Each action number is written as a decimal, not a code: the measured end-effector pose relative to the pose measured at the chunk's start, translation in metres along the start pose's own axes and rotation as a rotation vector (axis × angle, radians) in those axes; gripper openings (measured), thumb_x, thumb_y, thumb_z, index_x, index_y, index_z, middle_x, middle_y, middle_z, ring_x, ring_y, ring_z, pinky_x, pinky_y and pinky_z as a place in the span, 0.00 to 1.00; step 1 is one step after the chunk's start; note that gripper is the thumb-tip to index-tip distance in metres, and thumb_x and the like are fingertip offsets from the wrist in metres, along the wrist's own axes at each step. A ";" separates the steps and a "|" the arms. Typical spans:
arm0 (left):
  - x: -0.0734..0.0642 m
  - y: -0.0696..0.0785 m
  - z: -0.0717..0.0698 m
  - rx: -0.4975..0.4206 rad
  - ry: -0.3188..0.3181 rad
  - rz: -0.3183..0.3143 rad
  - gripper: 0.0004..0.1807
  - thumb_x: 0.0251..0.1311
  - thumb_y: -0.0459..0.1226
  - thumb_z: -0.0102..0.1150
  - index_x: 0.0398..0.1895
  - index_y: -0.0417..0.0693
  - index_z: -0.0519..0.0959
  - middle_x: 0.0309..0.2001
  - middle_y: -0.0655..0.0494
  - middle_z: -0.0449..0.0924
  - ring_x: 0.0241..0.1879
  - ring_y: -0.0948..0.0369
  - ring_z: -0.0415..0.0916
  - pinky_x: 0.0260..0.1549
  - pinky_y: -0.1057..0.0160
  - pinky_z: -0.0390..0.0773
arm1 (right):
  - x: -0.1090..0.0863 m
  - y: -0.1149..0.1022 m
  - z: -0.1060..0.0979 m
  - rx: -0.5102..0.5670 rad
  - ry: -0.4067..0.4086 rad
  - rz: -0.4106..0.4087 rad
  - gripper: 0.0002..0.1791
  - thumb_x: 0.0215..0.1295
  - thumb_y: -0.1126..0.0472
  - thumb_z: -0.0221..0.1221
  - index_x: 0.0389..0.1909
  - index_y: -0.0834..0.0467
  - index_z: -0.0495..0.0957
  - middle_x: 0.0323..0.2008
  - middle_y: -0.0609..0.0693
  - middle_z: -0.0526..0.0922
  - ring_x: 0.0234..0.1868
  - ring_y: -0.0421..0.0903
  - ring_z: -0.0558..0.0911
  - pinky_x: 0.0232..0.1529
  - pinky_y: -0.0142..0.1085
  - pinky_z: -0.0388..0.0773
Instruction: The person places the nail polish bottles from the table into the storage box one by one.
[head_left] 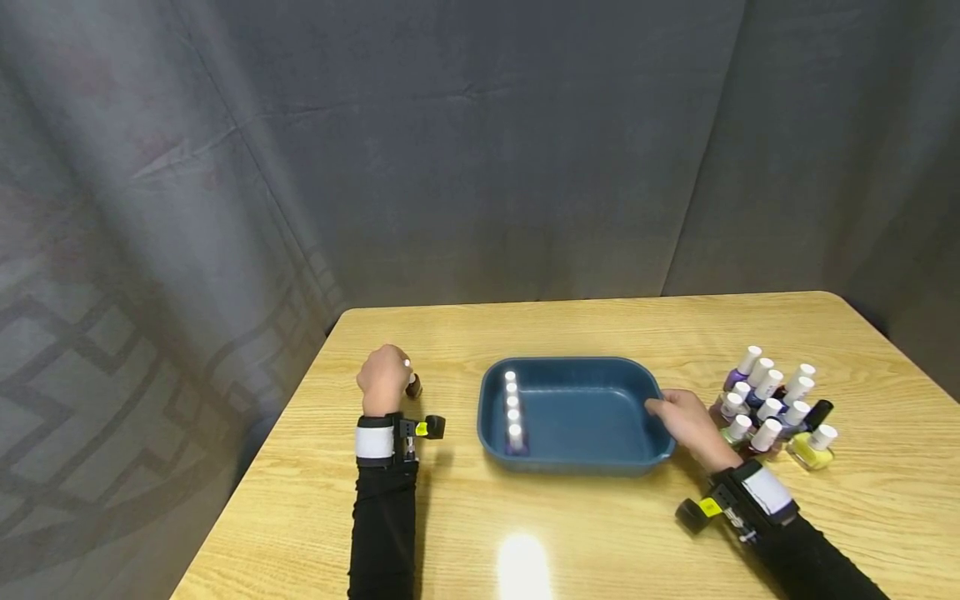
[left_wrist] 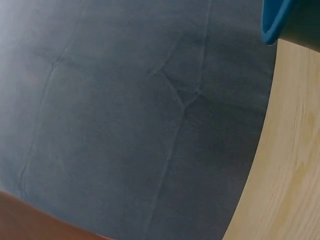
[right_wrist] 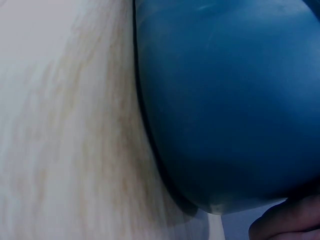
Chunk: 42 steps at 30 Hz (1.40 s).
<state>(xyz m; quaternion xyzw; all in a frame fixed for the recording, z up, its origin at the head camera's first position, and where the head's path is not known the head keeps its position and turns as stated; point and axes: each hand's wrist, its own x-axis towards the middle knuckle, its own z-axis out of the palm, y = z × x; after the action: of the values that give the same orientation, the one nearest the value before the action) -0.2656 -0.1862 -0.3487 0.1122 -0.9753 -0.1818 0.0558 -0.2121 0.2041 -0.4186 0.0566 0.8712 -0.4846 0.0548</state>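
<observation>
- Clock faces here run as the seated view has them, twelve at the far edge of the wooden table (head_left: 615, 533).
- The blue tray (head_left: 592, 425) sits mid-table, a row of white-capped bottles (head_left: 515, 437) lined up along its nine o'clock side.
- Out at the tray's nine o'clock, well apart from it, the left hand (head_left: 383, 379) has its fingers curled on a brown bottle (head_left: 415, 388); whether that bottle touches the wood, I can't tell.
- At the tray's three o'clock the right hand (head_left: 686, 423) is closed over the rim, thumb inside.
- Further toward three, just beyond that hand, small bottles (head_left: 768, 410) crowd together, a yellow bottle (head_left: 808, 454) between the group's four and five.
- A grey curtain (head_left: 510, 167) hangs at twelve, behind everything.
</observation>
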 end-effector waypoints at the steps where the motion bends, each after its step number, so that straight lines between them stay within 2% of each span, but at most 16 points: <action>1: 0.000 0.000 0.000 0.002 0.002 0.002 0.09 0.56 0.32 0.53 0.34 0.44 0.83 0.36 0.45 0.83 0.32 0.50 0.80 0.23 0.54 0.76 | 0.000 0.000 0.000 0.000 0.000 0.001 0.16 0.62 0.61 0.46 0.35 0.71 0.75 0.24 0.49 0.75 0.27 0.40 0.73 0.26 0.31 0.72; 5: -0.001 0.001 -0.001 0.010 0.021 0.015 0.07 0.56 0.35 0.57 0.32 0.44 0.84 0.34 0.46 0.84 0.31 0.50 0.80 0.23 0.55 0.76 | 0.000 0.000 0.000 0.002 0.001 -0.002 0.16 0.62 0.61 0.46 0.35 0.71 0.75 0.24 0.48 0.75 0.27 0.39 0.73 0.26 0.31 0.72; 9: -0.007 0.009 -0.009 -0.011 0.095 0.053 0.07 0.57 0.37 0.58 0.25 0.46 0.83 0.28 0.49 0.82 0.25 0.54 0.76 0.17 0.61 0.69 | 0.001 0.001 0.000 -0.004 0.004 -0.003 0.16 0.62 0.61 0.47 0.35 0.71 0.75 0.24 0.48 0.75 0.27 0.40 0.73 0.26 0.31 0.71; 13: -0.017 0.022 -0.015 -0.055 0.204 0.155 0.07 0.57 0.39 0.59 0.25 0.48 0.83 0.27 0.52 0.82 0.23 0.56 0.74 0.13 0.65 0.62 | 0.000 0.000 0.000 -0.013 0.008 -0.003 0.16 0.62 0.61 0.47 0.35 0.71 0.76 0.24 0.48 0.75 0.27 0.40 0.72 0.27 0.31 0.71; 16: -0.024 0.035 -0.014 -0.087 0.253 0.254 0.06 0.57 0.40 0.60 0.32 0.49 0.84 0.33 0.51 0.84 0.25 0.54 0.78 0.11 0.66 0.62 | -0.001 -0.001 0.000 -0.015 0.008 -0.004 0.16 0.62 0.61 0.46 0.36 0.71 0.75 0.25 0.49 0.75 0.28 0.40 0.72 0.27 0.31 0.71; 18: -0.027 0.043 -0.011 -0.114 0.255 0.314 0.08 0.57 0.41 0.60 0.37 0.50 0.84 0.37 0.52 0.85 0.29 0.54 0.80 0.12 0.66 0.64 | -0.001 -0.001 0.000 -0.015 0.009 -0.003 0.16 0.62 0.61 0.46 0.36 0.71 0.75 0.25 0.49 0.75 0.28 0.40 0.72 0.27 0.31 0.71; 22: -0.030 0.057 -0.003 -0.178 0.240 0.422 0.10 0.56 0.42 0.60 0.40 0.50 0.83 0.38 0.53 0.85 0.34 0.54 0.81 0.16 0.66 0.68 | -0.001 -0.001 0.000 -0.008 0.006 0.000 0.16 0.62 0.61 0.46 0.35 0.71 0.75 0.24 0.49 0.75 0.28 0.40 0.72 0.27 0.31 0.71; 28: -0.034 0.067 0.002 -0.228 0.201 0.534 0.09 0.57 0.41 0.59 0.39 0.50 0.83 0.37 0.54 0.85 0.25 0.57 0.77 0.15 0.68 0.63 | 0.000 -0.001 0.000 -0.007 0.009 -0.005 0.16 0.62 0.61 0.47 0.35 0.71 0.75 0.24 0.48 0.75 0.28 0.40 0.72 0.27 0.31 0.71; 31: -0.034 0.069 0.005 -0.189 0.173 0.605 0.09 0.58 0.40 0.58 0.40 0.50 0.83 0.39 0.55 0.85 0.25 0.58 0.77 0.17 0.68 0.65 | 0.000 -0.001 0.000 -0.009 0.010 -0.008 0.16 0.62 0.61 0.47 0.35 0.71 0.75 0.24 0.48 0.75 0.28 0.40 0.72 0.27 0.31 0.71; 36: -0.031 0.070 0.013 -0.097 0.119 0.730 0.10 0.59 0.39 0.58 0.43 0.51 0.82 0.42 0.55 0.84 0.35 0.57 0.82 0.25 0.62 0.76 | 0.000 0.000 0.000 -0.008 0.013 -0.009 0.15 0.62 0.61 0.47 0.33 0.70 0.75 0.23 0.48 0.75 0.28 0.40 0.72 0.27 0.31 0.71; 38: -0.030 0.069 0.016 -0.061 0.106 0.759 0.10 0.59 0.39 0.58 0.43 0.51 0.81 0.41 0.55 0.84 0.37 0.57 0.82 0.27 0.62 0.76 | 0.000 0.000 0.000 -0.006 0.013 -0.011 0.16 0.62 0.61 0.47 0.35 0.71 0.75 0.24 0.49 0.76 0.28 0.40 0.72 0.27 0.31 0.71; 42: -0.027 0.068 0.020 0.001 0.092 0.814 0.10 0.57 0.38 0.59 0.43 0.51 0.82 0.39 0.55 0.84 0.34 0.58 0.81 0.24 0.65 0.75 | 0.000 0.000 0.000 -0.003 0.013 -0.013 0.17 0.62 0.61 0.47 0.37 0.72 0.76 0.25 0.48 0.76 0.28 0.39 0.73 0.27 0.31 0.72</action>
<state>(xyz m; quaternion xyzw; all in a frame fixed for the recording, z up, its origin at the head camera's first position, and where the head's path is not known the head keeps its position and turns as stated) -0.2556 -0.1108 -0.3445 -0.2748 -0.9366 -0.1395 0.1666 -0.2121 0.2037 -0.4188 0.0540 0.8725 -0.4835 0.0460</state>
